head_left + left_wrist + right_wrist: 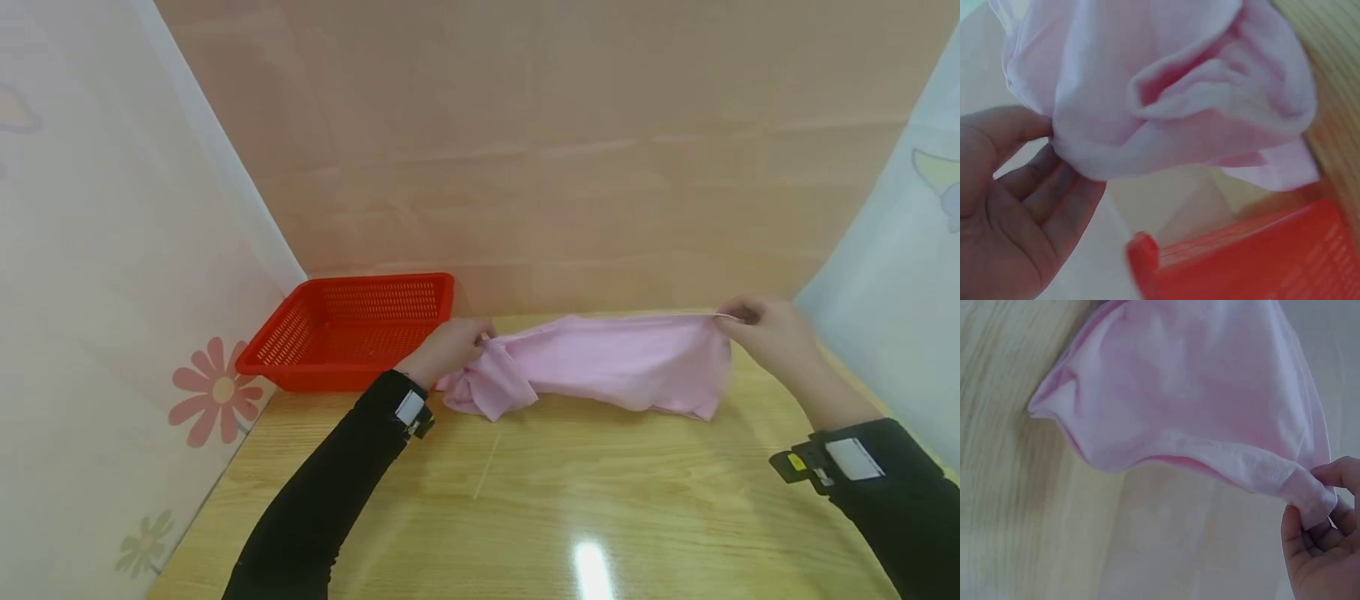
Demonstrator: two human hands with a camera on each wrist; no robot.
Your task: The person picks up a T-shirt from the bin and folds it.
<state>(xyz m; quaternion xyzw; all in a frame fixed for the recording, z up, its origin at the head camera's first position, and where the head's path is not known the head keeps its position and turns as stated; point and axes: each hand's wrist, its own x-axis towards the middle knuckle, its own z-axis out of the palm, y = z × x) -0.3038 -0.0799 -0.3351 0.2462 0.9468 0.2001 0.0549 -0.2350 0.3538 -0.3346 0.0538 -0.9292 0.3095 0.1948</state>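
A pink garment [615, 358] is stretched sideways between both hands, its upper edge nearly level and its lower part hanging just over the tabletop. My left hand [448, 348] pinches its left end, where the fabric bunches into loose folds. In the left wrist view, thumb and fingers grip the edge of the pink fabric [1104, 112]. At the far right corner, my right hand [772, 332] holds the garment between thumb and fingers. The right wrist view shows a hemmed, two-layered opening [1235, 465] running into that pinch. Its exact kind cannot be told from these folds.
A red plastic basket [352, 379] with slotted sides stands at the back left, right beside the left hand. The light wooden table [525, 500] ends at a brownish back wall [570, 167]. Pale printed sheets [150, 250] flank both sides.
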